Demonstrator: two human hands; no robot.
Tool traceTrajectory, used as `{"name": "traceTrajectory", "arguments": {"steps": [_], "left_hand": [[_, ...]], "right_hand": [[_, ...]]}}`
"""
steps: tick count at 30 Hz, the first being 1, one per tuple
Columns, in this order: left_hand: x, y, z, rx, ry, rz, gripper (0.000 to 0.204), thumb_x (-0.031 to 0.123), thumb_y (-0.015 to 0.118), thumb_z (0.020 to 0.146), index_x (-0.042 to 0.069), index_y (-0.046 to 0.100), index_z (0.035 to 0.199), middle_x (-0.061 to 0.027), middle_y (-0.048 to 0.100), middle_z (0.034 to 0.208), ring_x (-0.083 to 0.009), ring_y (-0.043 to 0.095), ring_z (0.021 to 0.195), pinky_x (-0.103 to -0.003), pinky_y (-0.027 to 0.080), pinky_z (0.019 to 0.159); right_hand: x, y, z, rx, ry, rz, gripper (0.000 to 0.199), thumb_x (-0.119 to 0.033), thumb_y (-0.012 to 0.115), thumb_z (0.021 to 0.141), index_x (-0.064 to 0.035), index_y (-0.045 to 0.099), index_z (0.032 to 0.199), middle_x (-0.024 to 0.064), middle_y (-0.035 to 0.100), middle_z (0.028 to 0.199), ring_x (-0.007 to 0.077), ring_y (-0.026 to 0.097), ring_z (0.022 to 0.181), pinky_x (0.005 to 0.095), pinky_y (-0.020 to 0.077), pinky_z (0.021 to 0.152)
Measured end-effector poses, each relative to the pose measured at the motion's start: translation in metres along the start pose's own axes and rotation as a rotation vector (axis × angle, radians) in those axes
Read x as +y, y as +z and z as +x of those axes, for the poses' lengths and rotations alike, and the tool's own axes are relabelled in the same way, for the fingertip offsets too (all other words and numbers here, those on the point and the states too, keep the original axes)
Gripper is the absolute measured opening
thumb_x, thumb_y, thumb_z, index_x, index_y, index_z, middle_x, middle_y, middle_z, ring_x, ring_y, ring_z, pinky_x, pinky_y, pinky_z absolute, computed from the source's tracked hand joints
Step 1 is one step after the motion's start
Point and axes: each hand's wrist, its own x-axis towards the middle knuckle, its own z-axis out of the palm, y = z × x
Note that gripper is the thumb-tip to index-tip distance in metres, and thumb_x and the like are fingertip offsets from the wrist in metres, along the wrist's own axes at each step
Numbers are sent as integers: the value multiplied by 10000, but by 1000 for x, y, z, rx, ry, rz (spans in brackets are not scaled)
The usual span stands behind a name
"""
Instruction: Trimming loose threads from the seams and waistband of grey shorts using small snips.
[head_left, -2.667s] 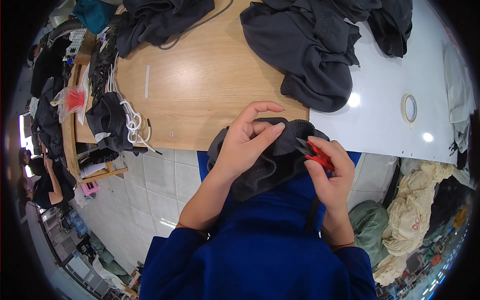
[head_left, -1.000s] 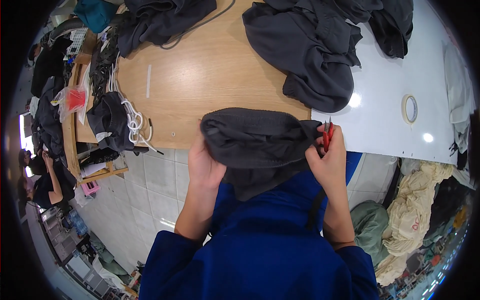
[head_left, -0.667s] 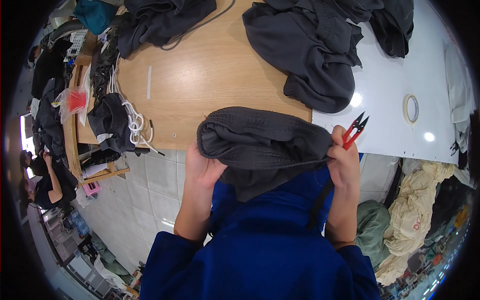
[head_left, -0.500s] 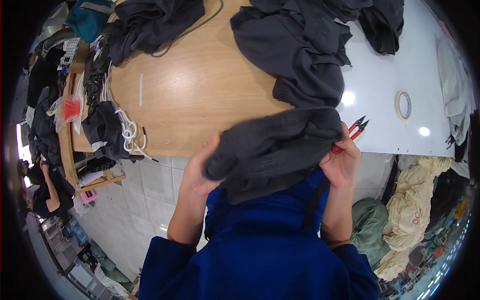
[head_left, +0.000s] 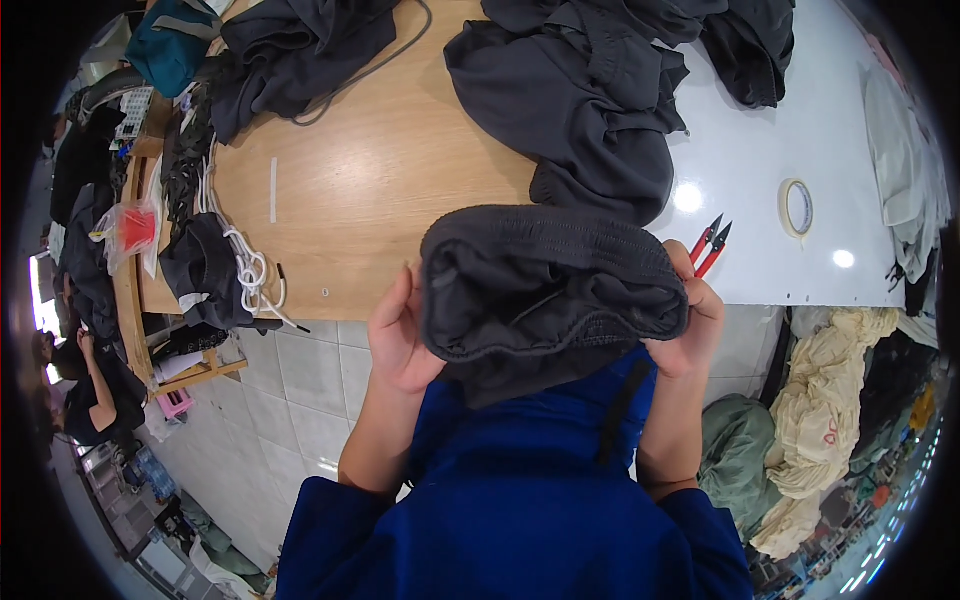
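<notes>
A dark grey garment (head_left: 560, 225) with a gathered, stitched elastic waistband is held up in front of me, its opening facing me and showing the inner folds. My left hand (head_left: 405, 335) grips the left end of the band, thumb raised and the other fingers partly hidden by the cloth. At the opposite end my right hand (head_left: 690, 325) is closed on the band. Red-handled thread snips (head_left: 712, 248) stick out from that same hand, dark blades pointing away from me; their grip end is hidden behind the fingers.
More dark grey garments (head_left: 590, 110) lie across the wood-topped table (head_left: 350, 200) and its white section. A tape roll (head_left: 797, 208) rests at right. White cords (head_left: 250, 265) hang at the left edge. Cream cloth (head_left: 825, 420) is heaped lower right. Another person (head_left: 95, 390) is far left.
The garment's waistband has been turned and spread, so its opening now faces me. My left hand's fingers have shifted on the band; the snips stay in my right hand.
</notes>
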Motion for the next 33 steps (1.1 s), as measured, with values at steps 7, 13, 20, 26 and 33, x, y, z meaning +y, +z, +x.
{"name": "traceTrajectory", "arguments": {"steps": [7,13,20,26,33], "left_hand": [[-5,-5,9,-127,-131,-20,389,276,366,956,41,499,1236,-161,487,1299,-293,470,1205,-455,354,1031],[-9,9,6,-42,-93,-72,399,274,343,955,21,509,1216,-178,545,1226,-309,525,1141,-450,384,1008],[-4,-12,0,-37,-87,-36,445,298,348,940,0,480,1244,-196,541,1224,-312,524,1142,-448,394,999],[3,23,11,-209,26,130,359,107,438,886,9,458,1231,-164,537,1222,-265,520,1143,-389,419,968],[30,32,35,78,920,1423,166,-101,543,746,19,617,833,-65,531,910,-124,511,830,-228,410,697]], "right_hand": [[9,-2,1,-80,2,-45,133,-27,447,718,-103,350,770,105,489,869,264,521,907,411,458,836],[15,3,-2,7,-34,-15,125,-40,473,762,-111,372,786,110,526,827,229,549,817,367,464,783],[18,4,-5,35,-62,-43,117,-79,485,783,-110,375,809,110,520,860,223,530,858,376,450,807],[12,16,6,13,-134,-74,180,-61,536,767,-116,373,819,83,505,853,206,527,871,351,447,810],[3,15,36,210,-1187,-1711,266,124,580,630,-34,365,616,116,452,678,270,476,659,318,384,603]]}}
